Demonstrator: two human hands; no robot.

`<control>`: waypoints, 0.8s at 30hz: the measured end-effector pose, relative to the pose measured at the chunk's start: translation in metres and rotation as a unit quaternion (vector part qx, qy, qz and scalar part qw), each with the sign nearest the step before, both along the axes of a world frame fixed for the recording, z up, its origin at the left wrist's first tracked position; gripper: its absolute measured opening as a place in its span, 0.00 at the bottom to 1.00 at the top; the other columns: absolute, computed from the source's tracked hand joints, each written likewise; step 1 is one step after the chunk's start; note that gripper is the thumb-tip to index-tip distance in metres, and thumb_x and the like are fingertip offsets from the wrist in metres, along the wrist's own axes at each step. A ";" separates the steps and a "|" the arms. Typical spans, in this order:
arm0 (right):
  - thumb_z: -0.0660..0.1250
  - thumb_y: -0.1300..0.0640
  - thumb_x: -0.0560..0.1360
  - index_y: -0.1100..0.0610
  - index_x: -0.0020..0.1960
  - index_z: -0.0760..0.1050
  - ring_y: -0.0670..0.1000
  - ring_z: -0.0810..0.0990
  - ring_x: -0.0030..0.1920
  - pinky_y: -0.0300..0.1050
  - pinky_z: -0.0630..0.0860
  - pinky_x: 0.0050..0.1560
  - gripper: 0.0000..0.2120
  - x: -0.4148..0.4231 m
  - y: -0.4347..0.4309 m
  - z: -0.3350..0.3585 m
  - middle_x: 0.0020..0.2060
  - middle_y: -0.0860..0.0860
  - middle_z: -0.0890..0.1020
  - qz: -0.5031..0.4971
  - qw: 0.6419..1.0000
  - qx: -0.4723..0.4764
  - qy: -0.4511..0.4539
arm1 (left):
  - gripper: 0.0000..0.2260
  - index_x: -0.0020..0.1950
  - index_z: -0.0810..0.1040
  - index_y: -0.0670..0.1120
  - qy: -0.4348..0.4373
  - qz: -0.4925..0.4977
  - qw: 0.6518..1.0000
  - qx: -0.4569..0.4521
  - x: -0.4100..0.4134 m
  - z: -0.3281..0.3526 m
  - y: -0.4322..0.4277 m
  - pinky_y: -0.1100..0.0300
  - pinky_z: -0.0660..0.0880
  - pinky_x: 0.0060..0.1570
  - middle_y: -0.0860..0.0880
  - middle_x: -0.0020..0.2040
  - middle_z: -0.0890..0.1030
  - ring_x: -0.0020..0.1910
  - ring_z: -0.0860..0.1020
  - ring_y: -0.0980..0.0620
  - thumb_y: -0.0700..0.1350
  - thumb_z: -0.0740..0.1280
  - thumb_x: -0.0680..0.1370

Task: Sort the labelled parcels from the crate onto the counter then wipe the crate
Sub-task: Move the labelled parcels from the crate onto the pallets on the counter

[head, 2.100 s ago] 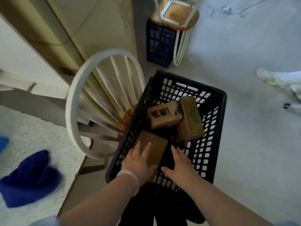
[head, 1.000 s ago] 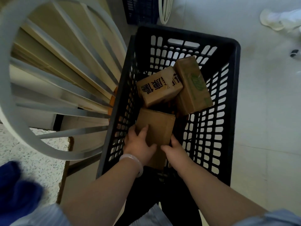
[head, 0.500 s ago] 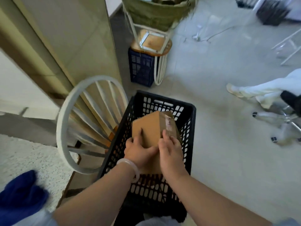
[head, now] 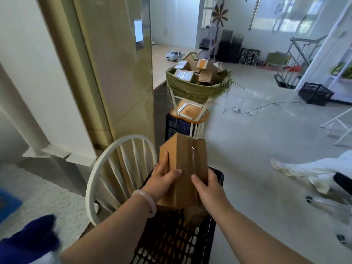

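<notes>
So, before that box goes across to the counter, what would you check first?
1. Both hands holding: ok. The left hand and right hand grip the parcel low on its sides.
2. Parcel clear of the crate: cannot tell. Its lower end overlaps the crate's opening in this view.
3. Label readable for sorting: cannot tell. Only plain cardboard and tape face the camera.
4. Landing spot: ok. The counter shows bare surface beyond the blue cloth.
5. Path leftward: not ok. The white chair back stands between crate and counter, so the parcel probably has to go over it.
</notes>
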State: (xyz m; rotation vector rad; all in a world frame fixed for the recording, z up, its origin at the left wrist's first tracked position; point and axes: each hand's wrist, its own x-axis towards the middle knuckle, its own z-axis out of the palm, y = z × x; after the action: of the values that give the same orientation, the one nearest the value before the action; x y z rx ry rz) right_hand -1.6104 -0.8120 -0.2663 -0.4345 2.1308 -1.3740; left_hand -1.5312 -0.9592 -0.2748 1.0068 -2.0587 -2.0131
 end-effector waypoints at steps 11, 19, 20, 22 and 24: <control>0.36 0.20 0.67 0.28 0.70 0.56 0.45 0.55 0.76 0.51 0.55 0.77 0.35 0.032 -0.008 0.007 0.75 0.41 0.60 0.073 0.977 -0.047 0.197 | 0.58 0.77 0.32 0.57 -0.008 0.074 0.970 -0.233 0.018 0.020 0.017 0.46 0.64 0.72 0.49 0.77 0.54 0.75 0.60 0.47 0.66 0.73 0.65; 0.47 0.28 0.75 0.34 0.73 0.58 0.43 0.55 0.76 0.53 0.56 0.77 0.28 0.036 -0.013 0.022 0.75 0.40 0.61 0.142 0.949 -0.025 0.281 | 0.60 0.78 0.38 0.63 0.007 0.138 0.981 -0.135 0.041 0.021 0.005 0.45 0.73 0.65 0.46 0.73 0.60 0.69 0.67 0.43 0.68 0.72 0.55; 0.53 0.33 0.78 0.37 0.76 0.55 0.45 0.53 0.77 0.53 0.56 0.77 0.28 0.031 -0.014 0.023 0.76 0.42 0.58 0.124 0.952 -0.012 0.280 | 0.59 0.78 0.40 0.64 0.019 0.140 0.983 -0.121 0.045 0.020 0.002 0.44 0.73 0.64 0.47 0.72 0.61 0.68 0.67 0.43 0.67 0.73 0.56; 0.60 0.38 0.78 0.42 0.79 0.48 0.50 0.51 0.78 0.56 0.55 0.77 0.35 0.016 -0.016 0.019 0.79 0.44 0.51 0.081 0.966 0.015 0.245 | 0.58 0.76 0.42 0.68 0.052 0.145 0.985 -0.076 0.052 0.019 -0.002 0.43 0.74 0.63 0.50 0.73 0.60 0.68 0.68 0.43 0.65 0.76 0.57; 0.62 0.36 0.76 0.44 0.80 0.46 0.53 0.57 0.77 0.59 0.60 0.75 0.40 0.002 -0.017 0.014 0.79 0.48 0.55 0.084 0.983 0.021 0.164 | 0.56 0.75 0.45 0.72 0.085 0.147 0.985 -0.031 0.056 0.019 -0.004 0.43 0.74 0.63 0.53 0.73 0.61 0.68 0.69 0.43 0.64 0.78 0.57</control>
State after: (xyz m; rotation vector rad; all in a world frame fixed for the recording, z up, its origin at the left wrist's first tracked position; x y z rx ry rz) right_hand -1.6085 -0.8290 -0.2527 -0.8545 2.3154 -1.2280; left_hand -1.4750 -0.9630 -0.2562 1.0199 -1.7572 -1.8077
